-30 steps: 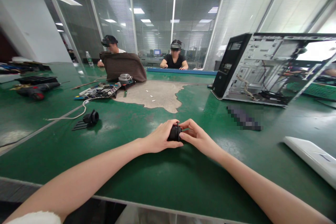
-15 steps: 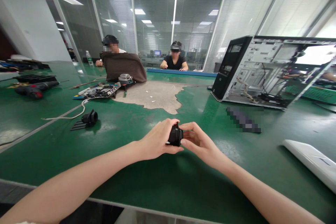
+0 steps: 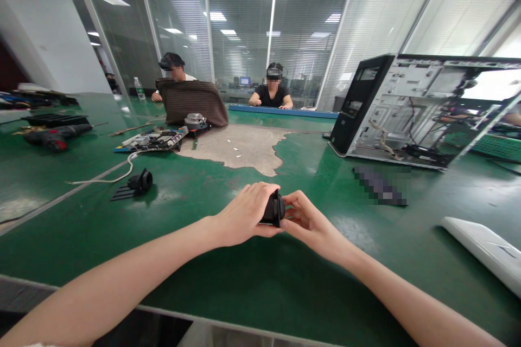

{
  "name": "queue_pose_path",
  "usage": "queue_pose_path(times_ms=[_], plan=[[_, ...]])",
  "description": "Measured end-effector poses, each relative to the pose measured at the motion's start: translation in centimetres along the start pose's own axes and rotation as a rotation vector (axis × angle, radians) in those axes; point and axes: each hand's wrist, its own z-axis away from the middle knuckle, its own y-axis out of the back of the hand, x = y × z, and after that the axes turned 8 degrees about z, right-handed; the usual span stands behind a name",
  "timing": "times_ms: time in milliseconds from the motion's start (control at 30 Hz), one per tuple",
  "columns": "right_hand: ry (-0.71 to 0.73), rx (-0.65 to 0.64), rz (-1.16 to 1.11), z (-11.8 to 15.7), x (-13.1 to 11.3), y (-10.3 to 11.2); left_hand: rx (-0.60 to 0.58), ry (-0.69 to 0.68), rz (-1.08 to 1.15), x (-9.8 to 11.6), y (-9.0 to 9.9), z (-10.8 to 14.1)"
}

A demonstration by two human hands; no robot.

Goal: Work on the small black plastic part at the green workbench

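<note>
A black plastic part [image 3: 275, 207] with a flat flange and a round end is held above the green table, in the middle of the view. My left hand [image 3: 244, 214] wraps round its body from the left, hiding most of it. From the right, the bent fingers and thumb of my right hand [image 3: 307, 222] are at the round end, touching it. A black part with a round collar [image 3: 141, 180] and flat prongs lies on the table to the left.
A circuit board [image 3: 152, 140] and a brown cloth cover [image 3: 193, 102] lie beyond. An open computer case [image 3: 391, 114] stands at the right, near a white casing [image 3: 484, 246]. A power drill [image 3: 59, 136] lies far left. Two people sit across the table [image 3: 228, 298].
My right hand's fingers have shifted slightly on the round end, which faces a little more towards me. The left hand keeps its grip. The view has moved very slightly.
</note>
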Motion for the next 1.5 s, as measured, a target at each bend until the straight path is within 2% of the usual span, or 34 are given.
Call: queue_pose_path(times_ms=[200,333,600,833,933,1167,1333,1500], plan=[[0.001,0.130,0.028,-0.3,0.0,-0.4,-0.030,-0.036,-0.026,0.2,-0.2,0.0],[-0.007,0.168,-0.009,-0.5,0.2,-0.7,-0.030,-0.026,-0.033,0.2,-0.2,0.0],[0.089,0.128,-0.012,-0.1,0.3,-0.6,0.031,0.108,0.089,0.3,-0.2,0.0],[0.057,0.189,0.055,-0.3,0.0,-0.9,0.021,0.004,0.024,0.1,-0.4,0.0],[0.040,0.147,0.050,-0.3,-0.2,-1.0,0.013,-0.016,-0.005,0.1,-0.3,0.0],[0.055,0.086,0.040,0.0,0.1,-0.5,0.034,0.056,0.063,0.1,-0.3,0.0],[0.022,0.144,-0.044,-1.0,1.1,-0.4,0.007,-0.006,0.032,-1.1,-1.2,0.1],[-0.097,0.175,-0.028,-2.1,2.9,-0.2,-0.024,-0.052,-0.023,-3.0,-2.4,-0.4]])
